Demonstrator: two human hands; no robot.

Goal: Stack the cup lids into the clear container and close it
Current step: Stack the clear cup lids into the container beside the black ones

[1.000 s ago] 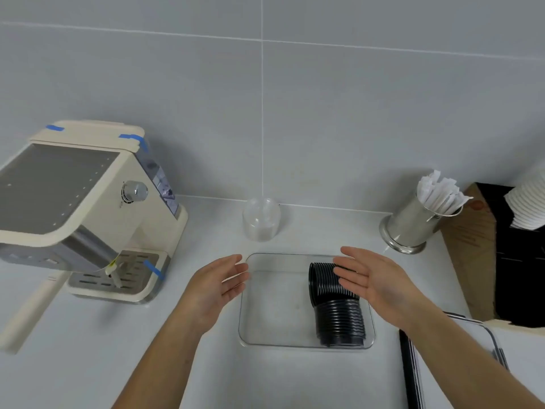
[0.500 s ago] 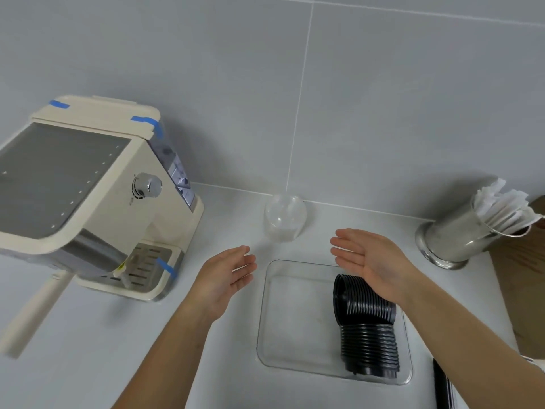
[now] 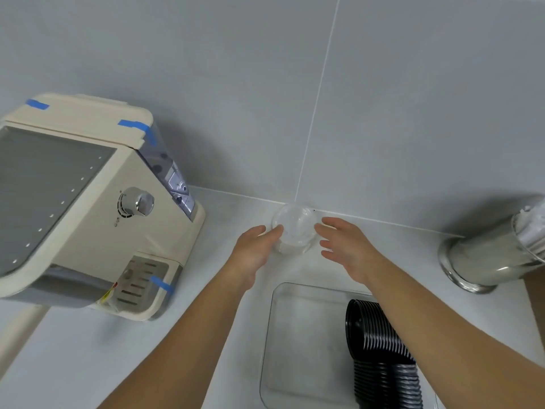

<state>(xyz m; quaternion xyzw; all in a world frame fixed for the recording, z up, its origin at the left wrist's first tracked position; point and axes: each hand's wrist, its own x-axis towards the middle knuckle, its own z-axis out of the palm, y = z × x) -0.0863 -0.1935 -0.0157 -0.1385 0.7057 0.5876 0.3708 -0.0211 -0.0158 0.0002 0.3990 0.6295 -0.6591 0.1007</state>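
Observation:
A stack of clear cup lids (image 3: 294, 229) stands on the white counter against the tiled wall. My left hand (image 3: 256, 255) is at its left side, fingertips touching or almost touching it, fingers apart. My right hand (image 3: 348, 249) is at its right side, open, a small gap from the stack. Nearer to me lies the clear container (image 3: 298, 343), open on top. A curved row of black cup lids (image 3: 380, 352) lies along its right side, partly hidden by my right forearm.
A cream espresso machine (image 3: 88, 208) with blue tape strips fills the left side of the counter. A steel cup (image 3: 489, 261) holding white paper packets stands at the far right by the wall.
Both hands have moved forward, from over the container to either side of the clear lid stack. The view has shifted up and left, so the container now sits lower right.

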